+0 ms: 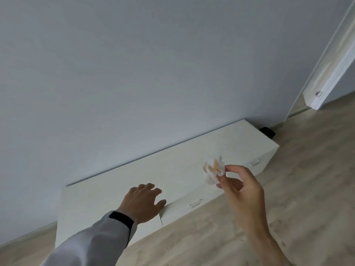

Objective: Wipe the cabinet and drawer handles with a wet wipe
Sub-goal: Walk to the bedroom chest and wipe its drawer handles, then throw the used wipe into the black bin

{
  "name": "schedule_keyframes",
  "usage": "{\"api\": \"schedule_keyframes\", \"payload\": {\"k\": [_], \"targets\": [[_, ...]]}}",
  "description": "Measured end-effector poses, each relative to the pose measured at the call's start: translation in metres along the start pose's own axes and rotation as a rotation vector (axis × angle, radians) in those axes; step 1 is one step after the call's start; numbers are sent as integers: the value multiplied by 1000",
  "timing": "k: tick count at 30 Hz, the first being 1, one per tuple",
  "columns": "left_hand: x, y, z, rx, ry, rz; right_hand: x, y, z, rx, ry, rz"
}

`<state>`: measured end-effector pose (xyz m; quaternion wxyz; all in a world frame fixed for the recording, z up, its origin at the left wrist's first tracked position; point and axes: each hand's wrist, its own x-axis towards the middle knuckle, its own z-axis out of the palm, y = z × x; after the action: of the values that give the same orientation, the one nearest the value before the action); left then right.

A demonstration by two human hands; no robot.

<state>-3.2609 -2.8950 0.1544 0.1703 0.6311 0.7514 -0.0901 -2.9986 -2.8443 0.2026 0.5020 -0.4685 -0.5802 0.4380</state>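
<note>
A low white cabinet (178, 166) runs along the wall. Its front carries a pale handle (195, 204) near the middle and another handle (254, 162) toward the far right end. My left hand (143, 202) lies flat on the cabinet top at its front edge, fingers spread, holding nothing. My right hand (243, 186) hovers above the cabinet and pinches a crumpled white wet wipe (213, 168) with orange-brown stains between thumb and fingers. The wipe is apart from both handles.
Light wooden floor (249, 227) spreads in front of the cabinet. A plain grey-white wall (134, 73) rises behind it. A small black object (267, 131) sits on the floor past the cabinet's far end. A white door frame (326, 83) stands at the right.
</note>
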Motion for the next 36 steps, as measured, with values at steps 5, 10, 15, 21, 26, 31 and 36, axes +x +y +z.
{"api": "schedule_keyframes", "payload": {"k": [5,10,15,21,26,31,36], "targets": [[57,117,-63,26,70,34,75,-14,-117,11,57,3],[114,233,-100,9,82,67,155,-15,-224,22,97,0],[193,336,-121,17,63,115,237,10,-313,12,156,22],[330,461,-137,18,54,189,357,68,-412,-69,250,76],[449,569,-162,16,39,241,467,97,-500,-136,315,94],[541,667,-193,37,31,272,573,121,-582,-161,351,110],[637,746,-204,13,58,212,694,165,-651,-163,282,91]]}}
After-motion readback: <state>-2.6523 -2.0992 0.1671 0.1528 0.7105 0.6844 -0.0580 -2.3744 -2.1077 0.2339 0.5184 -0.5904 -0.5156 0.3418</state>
